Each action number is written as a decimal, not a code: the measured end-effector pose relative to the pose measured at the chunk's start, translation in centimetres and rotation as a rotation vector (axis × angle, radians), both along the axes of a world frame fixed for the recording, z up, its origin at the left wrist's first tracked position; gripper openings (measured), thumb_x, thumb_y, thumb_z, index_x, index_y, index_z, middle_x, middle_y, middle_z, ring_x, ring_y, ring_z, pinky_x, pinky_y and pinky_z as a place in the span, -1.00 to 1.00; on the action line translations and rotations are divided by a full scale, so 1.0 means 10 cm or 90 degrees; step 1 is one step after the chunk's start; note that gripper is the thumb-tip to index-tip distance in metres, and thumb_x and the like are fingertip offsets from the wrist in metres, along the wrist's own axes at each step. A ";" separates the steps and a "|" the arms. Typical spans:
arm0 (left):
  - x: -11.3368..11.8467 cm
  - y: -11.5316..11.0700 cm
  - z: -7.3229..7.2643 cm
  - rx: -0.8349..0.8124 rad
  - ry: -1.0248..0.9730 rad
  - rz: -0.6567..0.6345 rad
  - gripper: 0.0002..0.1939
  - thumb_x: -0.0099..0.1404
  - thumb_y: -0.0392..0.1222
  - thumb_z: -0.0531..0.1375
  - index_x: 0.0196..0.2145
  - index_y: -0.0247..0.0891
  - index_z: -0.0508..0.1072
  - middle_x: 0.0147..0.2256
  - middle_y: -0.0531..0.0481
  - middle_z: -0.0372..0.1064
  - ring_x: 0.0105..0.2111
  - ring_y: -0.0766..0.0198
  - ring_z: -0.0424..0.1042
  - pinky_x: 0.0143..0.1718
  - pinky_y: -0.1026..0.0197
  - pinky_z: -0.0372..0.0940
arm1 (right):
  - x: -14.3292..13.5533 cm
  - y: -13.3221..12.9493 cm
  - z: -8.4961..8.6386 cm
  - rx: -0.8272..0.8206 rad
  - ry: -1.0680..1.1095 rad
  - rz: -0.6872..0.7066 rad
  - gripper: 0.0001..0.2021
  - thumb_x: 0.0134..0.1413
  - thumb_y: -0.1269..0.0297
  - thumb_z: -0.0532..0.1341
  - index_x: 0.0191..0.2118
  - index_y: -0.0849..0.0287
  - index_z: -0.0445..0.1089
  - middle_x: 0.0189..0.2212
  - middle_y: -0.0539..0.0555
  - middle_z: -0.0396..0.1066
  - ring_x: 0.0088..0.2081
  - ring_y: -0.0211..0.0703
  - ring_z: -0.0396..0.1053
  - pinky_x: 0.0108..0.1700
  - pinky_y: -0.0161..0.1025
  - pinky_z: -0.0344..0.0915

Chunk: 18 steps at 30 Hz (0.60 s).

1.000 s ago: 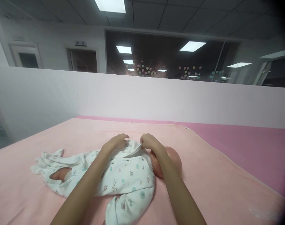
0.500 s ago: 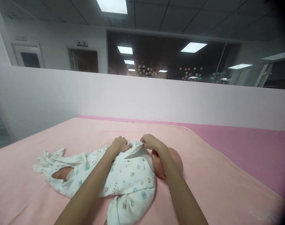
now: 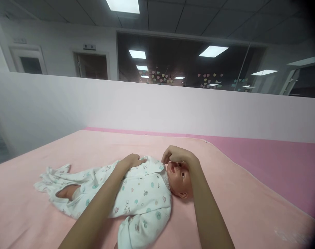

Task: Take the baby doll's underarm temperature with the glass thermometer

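Note:
A baby doll point(image 3: 178, 181) lies on its back, head to the right, dressed in a white romper point(image 3: 143, 193) with small printed animals and teal dots. The front flap lies across its chest. Across the far side of the chest rests my left hand point(image 3: 132, 160), open, its thumb apart from the fingers on the cloth. My right hand point(image 3: 174, 154) hovers by the doll's chin and collar with loosely bent fingers. Its fingertips are close to the flap's edge; no cloth shows gripped in them. My right forearm covers part of the doll's head.
A peach sheet point(image 3: 237, 193) covers the padded surface, with a pink mat point(image 3: 263, 155) showing at the right. Behind stands a low white wall point(image 3: 173, 110). Beyond it are a window point(image 3: 173, 58) with heart stickers and a doorway point(image 3: 92, 65).
My right hand has moved to the right, away from the flap it was lifting, and the flap now lies flatter. More of the doll's face shows. My left hand stays nearly in place.

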<state>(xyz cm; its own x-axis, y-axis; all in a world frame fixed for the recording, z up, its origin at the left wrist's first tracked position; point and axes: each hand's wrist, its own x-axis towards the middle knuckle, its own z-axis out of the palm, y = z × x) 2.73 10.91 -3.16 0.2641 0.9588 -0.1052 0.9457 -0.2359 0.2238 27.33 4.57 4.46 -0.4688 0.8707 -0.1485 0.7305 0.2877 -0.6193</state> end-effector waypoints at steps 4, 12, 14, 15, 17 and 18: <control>-0.02 -0.01 -0.01 -0.029 -0.014 0.003 -0.24 0.07 0.40 -0.20 -0.12 -0.24 0.38 -0.05 -0.20 0.33 -0.12 -0.01 0.36 -0.15 0.10 0.19 | 0.28 0.04 -0.05 0.003 0.103 -0.038 -0.73 -0.21 0.42 0.16 -0.27 0.22 0.45 -0.36 0.08 0.47 -0.33 -0.22 0.37 -0.36 -0.38 0.26; -0.02 -0.02 -0.01 -0.057 -0.023 -0.004 -0.19 0.07 0.40 -0.22 0.00 -0.24 0.30 0.04 -0.21 0.23 -0.04 -0.03 0.30 -0.11 0.08 0.17 | 0.48 0.14 -0.32 -0.116 0.273 -0.013 -0.67 -0.20 0.04 0.25 -0.52 0.28 0.45 -0.58 0.02 0.39 -0.52 -0.31 0.24 -0.44 -0.34 0.15; -0.02 -0.01 -0.01 -0.059 -0.023 -0.004 -0.19 0.07 0.39 -0.22 0.00 -0.25 0.30 0.04 -0.21 0.23 -0.04 -0.03 0.29 -0.10 0.09 0.17 | 0.49 0.14 -0.34 -0.130 0.303 -0.023 -0.63 -0.21 0.01 0.25 -0.53 0.31 0.44 -0.57 0.05 0.39 -0.52 -0.31 0.24 -0.45 -0.34 0.13; -0.01 -0.01 -0.01 -0.060 -0.024 -0.003 -0.19 0.07 0.39 -0.21 0.00 -0.25 0.30 0.04 -0.21 0.23 -0.04 -0.03 0.29 -0.11 0.10 0.17 | 0.50 0.14 -0.34 -0.134 0.310 -0.029 -0.62 -0.21 0.00 0.25 -0.54 0.32 0.43 -0.57 0.06 0.39 -0.51 -0.31 0.24 -0.45 -0.34 0.12; -0.01 -0.02 -0.01 -0.062 -0.026 -0.002 -0.19 0.07 0.39 -0.21 0.00 -0.26 0.30 0.04 -0.22 0.23 -0.04 -0.03 0.29 -0.11 0.10 0.18 | 0.50 0.13 -0.33 -0.139 0.316 -0.029 -0.63 -0.23 0.02 0.27 -0.54 0.32 0.42 -0.56 0.05 0.38 -0.50 -0.31 0.23 -0.44 -0.34 0.12; -0.01 -0.02 -0.01 -0.063 -0.027 -0.002 -0.19 0.07 0.39 -0.21 0.00 -0.26 0.30 0.04 -0.22 0.23 -0.04 -0.04 0.29 -0.12 0.10 0.18 | 0.50 0.13 -0.33 -0.140 0.315 -0.026 -0.64 -0.23 0.03 0.27 -0.53 0.31 0.42 -0.56 0.04 0.37 -0.50 -0.31 0.23 -0.44 -0.35 0.13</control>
